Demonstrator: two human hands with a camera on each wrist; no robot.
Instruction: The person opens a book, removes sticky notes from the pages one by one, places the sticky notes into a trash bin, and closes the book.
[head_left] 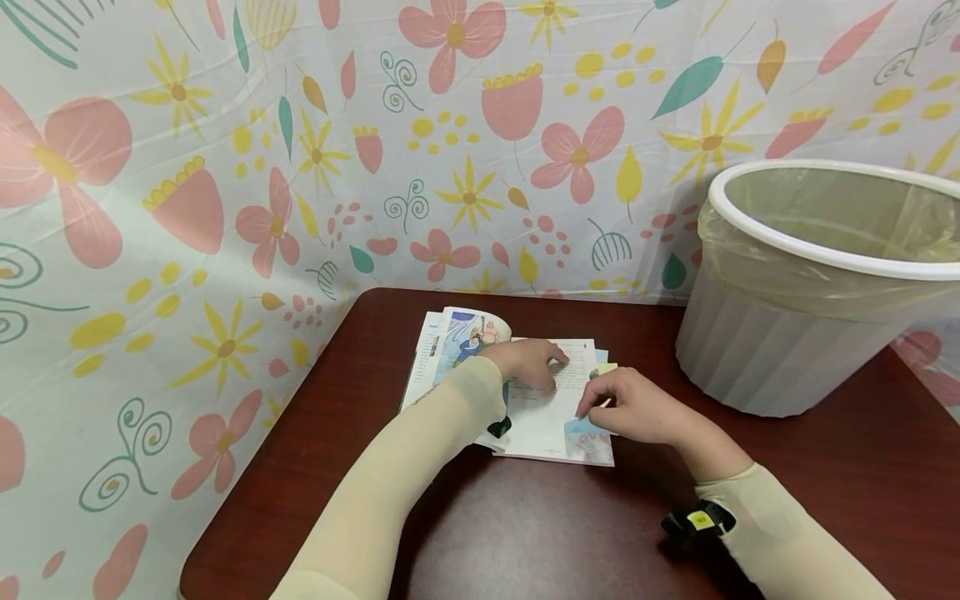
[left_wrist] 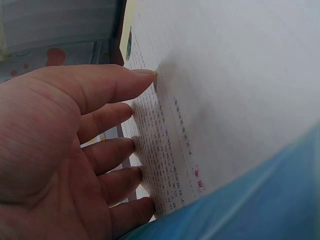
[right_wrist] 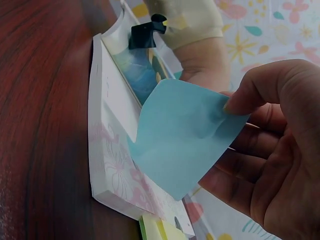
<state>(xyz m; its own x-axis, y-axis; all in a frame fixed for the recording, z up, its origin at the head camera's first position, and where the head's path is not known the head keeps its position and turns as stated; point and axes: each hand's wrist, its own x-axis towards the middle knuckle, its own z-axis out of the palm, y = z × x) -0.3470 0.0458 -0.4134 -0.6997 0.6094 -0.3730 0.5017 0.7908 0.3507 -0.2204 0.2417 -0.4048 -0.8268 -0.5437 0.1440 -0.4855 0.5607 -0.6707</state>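
An open book (head_left: 536, 429) with printed text lies on the table, its illustrated left page (head_left: 453, 337) curling up. My left hand (head_left: 528, 364) rests on the text page with fingers lightly bent and spread; in the left wrist view the fingertips (left_wrist: 142, 176) touch the printed lines. My right hand (head_left: 637, 406) is at the page's right side and pinches a light blue sticky note (right_wrist: 185, 132) between thumb and fingers. The note stands tilted up from the book, its lower part over the page edge with a pink flower pattern (right_wrist: 117, 167).
Yellow and green sticky tabs (right_wrist: 162, 230) stick out from the book's edge. A white ribbed trash bin (head_left: 757, 350) with a clear liner stands on the dark red table (head_left: 525, 525) at the right. Behind hangs a flower-patterned curtain (head_left: 465, 150).
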